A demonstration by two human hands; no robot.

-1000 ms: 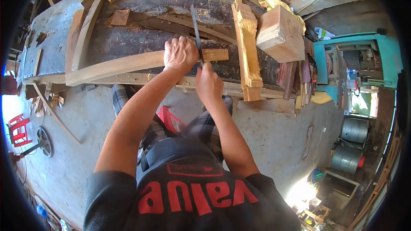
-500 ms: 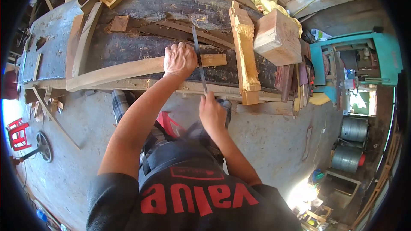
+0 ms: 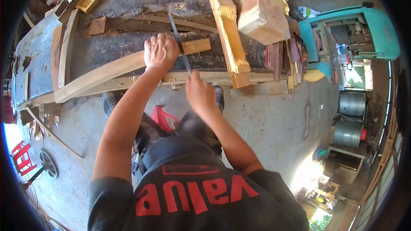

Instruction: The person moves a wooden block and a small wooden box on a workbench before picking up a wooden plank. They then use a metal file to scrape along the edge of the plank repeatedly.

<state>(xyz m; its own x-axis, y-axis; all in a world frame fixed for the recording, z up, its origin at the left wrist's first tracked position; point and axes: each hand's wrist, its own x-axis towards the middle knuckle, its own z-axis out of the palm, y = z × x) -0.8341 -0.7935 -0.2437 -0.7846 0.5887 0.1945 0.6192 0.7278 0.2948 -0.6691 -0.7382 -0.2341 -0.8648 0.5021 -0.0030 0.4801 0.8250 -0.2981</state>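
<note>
A curved length of wood (image 3: 109, 70) lies along the near side of the workbench, its pale squared end pointing right. My left hand (image 3: 161, 51) presses down on it close to that end, fingers wrapped over the top. Just right of those knuckles, a long narrow metal blade (image 3: 173, 28) crosses the wood, its tip towards the far side of the bench. My right hand (image 3: 200, 90) is closed around its near end, just off the bench's front edge and slightly blurred; the handle is hidden inside the fist.
A carved yellowish wooden piece (image 3: 230, 34) and a large wood block (image 3: 264, 16) stand to the right on the dark workbench (image 3: 141, 0). Further right is a teal machine (image 3: 381, 34). A red stool (image 3: 162, 118) is between my legs; offcuts (image 3: 51, 119) lie at lower left.
The view has shifted, so the bench appears further left and higher. My left hand keeps its hold on the wood, and the right still grips the blade across it.
</note>
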